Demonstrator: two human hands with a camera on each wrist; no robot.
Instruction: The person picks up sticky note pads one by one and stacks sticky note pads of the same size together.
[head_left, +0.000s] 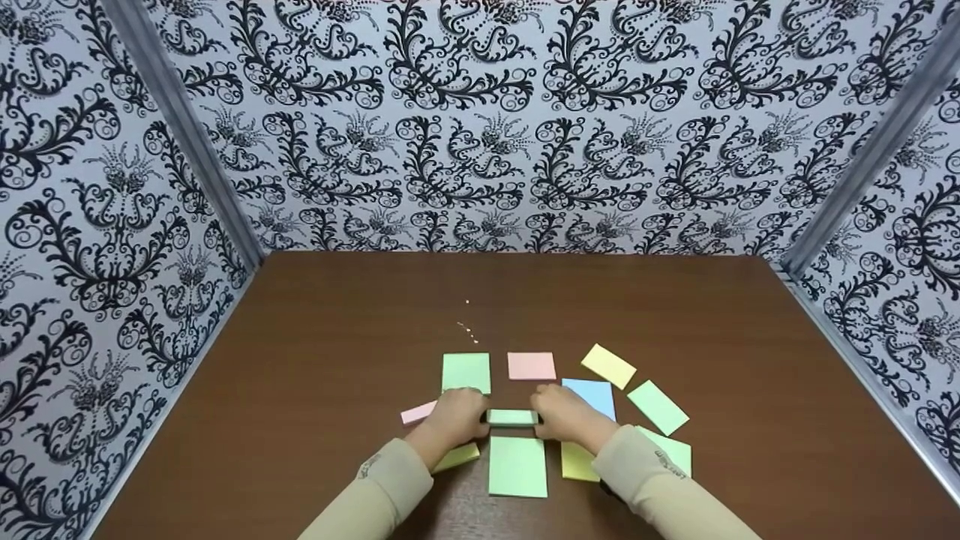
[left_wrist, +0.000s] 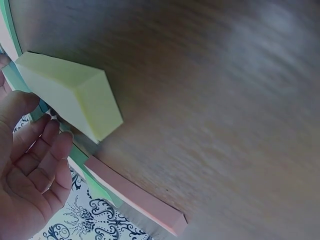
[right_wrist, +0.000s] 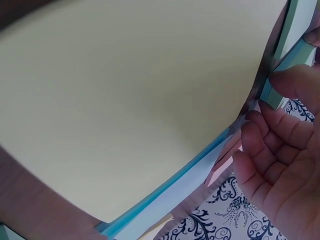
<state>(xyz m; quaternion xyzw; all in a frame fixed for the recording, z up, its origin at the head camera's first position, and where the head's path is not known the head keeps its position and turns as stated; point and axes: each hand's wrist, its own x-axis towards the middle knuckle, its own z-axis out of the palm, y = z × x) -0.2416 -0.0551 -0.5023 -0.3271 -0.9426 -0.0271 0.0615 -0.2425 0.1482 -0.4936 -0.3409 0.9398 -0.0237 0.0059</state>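
Between my two hands is a narrow green sticky note pad (head_left: 513,418), gripped at its ends. My left hand (head_left: 459,414) pinches the left end between thumb and fingers. The right end is pinched by my right hand (head_left: 564,412); a blue edge shows along this pad in the right wrist view. Just in front lies a square green pad (head_left: 518,466). Beside the left hand are a yellow pad (left_wrist: 70,90) and a narrow pink pad (left_wrist: 135,195). Under the right forearm, partly hidden, sits a yellow pad (right_wrist: 130,100), with a blue pad (head_left: 591,397) beyond it.
Farther back lie a green pad (head_left: 466,372), partly behind the left hand, and a pink pad (head_left: 532,366). To the right are a yellow pad (head_left: 608,366) and green pads (head_left: 658,407). Small pale specks (head_left: 468,330) dot the brown table (head_left: 337,322). Patterned walls (head_left: 480,150) enclose it.
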